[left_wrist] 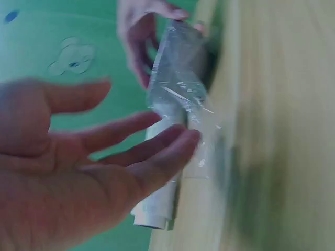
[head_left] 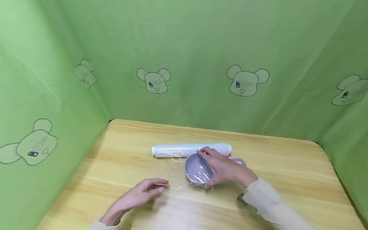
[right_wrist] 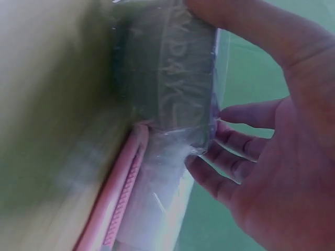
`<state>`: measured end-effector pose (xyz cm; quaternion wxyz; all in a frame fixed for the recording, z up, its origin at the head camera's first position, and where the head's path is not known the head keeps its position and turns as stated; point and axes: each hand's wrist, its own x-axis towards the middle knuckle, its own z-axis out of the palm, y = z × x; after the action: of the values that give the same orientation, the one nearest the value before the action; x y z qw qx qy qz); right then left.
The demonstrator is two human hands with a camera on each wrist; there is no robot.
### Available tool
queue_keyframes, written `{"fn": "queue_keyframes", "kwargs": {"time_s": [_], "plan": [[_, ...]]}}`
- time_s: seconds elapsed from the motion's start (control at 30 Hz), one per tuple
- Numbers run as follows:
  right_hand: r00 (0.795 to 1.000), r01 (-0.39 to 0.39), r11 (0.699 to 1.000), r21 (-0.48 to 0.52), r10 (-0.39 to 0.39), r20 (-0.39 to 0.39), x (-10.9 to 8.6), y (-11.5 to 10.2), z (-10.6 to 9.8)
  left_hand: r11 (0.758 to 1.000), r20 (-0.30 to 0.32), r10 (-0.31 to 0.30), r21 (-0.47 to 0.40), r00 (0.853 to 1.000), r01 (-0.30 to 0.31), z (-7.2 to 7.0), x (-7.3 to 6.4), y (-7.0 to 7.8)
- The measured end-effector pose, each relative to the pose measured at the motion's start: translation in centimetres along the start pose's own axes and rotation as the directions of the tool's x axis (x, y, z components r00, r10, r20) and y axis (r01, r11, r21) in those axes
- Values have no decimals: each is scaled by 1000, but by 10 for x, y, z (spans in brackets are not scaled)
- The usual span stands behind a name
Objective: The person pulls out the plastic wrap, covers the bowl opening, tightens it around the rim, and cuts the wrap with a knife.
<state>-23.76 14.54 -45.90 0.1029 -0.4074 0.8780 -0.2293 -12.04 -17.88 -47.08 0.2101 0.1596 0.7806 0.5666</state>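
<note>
A small grey-purple bowl (head_left: pixel 197 170) stands near the middle of the table, with clear cling film (left_wrist: pixel 180 78) stretched over its mouth and down its side. My right hand (head_left: pixel 225 167) grips the bowl across its rim, thumb on the near side and fingers on the far side. Raised lettering shows through the film on the bowl's wall in the right wrist view. To the left of the bowl, my left hand (head_left: pixel 141 193) hovers with spread, slightly bent fingers and nothing in its grasp. A loose flap of film hangs close to its fingertips (left_wrist: pixel 191 138).
Behind the bowl lies a roll of cling film (head_left: pixel 172 150), lengthwise across the table. A pink and grey utility knife (head_left: pixel 238 161) rests beside the roll's right end, partly hidden by my right hand. Green curtains (head_left: pixel 195 108) with bear drawings enclose the wooden table (head_left: pixel 287 166).
</note>
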Motion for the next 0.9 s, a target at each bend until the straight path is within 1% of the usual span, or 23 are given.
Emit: {"fn": "queue_keyframes", "kwargs": {"time_s": [0.07,0.13,0.23,0.33,0.37,0.4,0.43,0.5,0.53,0.57,0.6,0.63,0.67,0.7,0.77,0.83,0.9], "plan": [[1000,15,1000,-18,-15,5,2,1,-1,995,26,8,97,1000,-10,6,0,-1],[1000,29,999,-31,-29,8,3,1,-2,982,21,1,189,1000,-5,13,0,-2],[999,39,998,-42,-39,11,6,1,-1,950,-16,-7,312,1000,12,20,-1,0],[999,41,998,-41,-40,12,10,1,-1,904,-78,-7,427,997,40,23,-4,7],[999,39,999,-37,-39,16,11,1,-1,892,-94,0,449,996,42,24,-5,10],[999,37,999,-32,-37,20,12,1,-1,893,-102,0,447,995,46,24,-6,12],[999,35,999,-25,-34,24,12,1,-1,913,-96,-9,404,995,47,23,-6,14],[999,29,1000,-5,-29,32,12,1,-1,967,-72,-57,244,996,73,22,-7,16],[999,28,1000,0,-28,33,12,1,-1,986,-53,-84,143,995,90,22,-6,16],[999,29,1000,5,-29,33,12,1,0,993,-35,-112,39,993,114,23,-6,14],[999,30,999,10,-31,30,11,2,0,987,-20,-148,-61,989,146,24,-5,13],[999,31,999,16,-31,26,11,3,0,975,-14,-178,-141,984,174,26,-4,10],[999,34,999,23,-35,19,11,3,1,962,-19,-201,-192,979,194,29,-3,8],[999,36,999,30,-36,14,10,4,2,953,-28,-215,-224,976,203,31,-1,6],[999,36,998,55,-36,4,10,7,3,939,-47,-219,-282,975,198,36,5,1],[999,36,996,83,-35,-7,10,9,4,926,-64,-206,-336,976,174,38,13,-3],[999,34,993,112,-33,-13,10,11,5,899,-88,-199,-414,976,146,41,22,-5]]}}
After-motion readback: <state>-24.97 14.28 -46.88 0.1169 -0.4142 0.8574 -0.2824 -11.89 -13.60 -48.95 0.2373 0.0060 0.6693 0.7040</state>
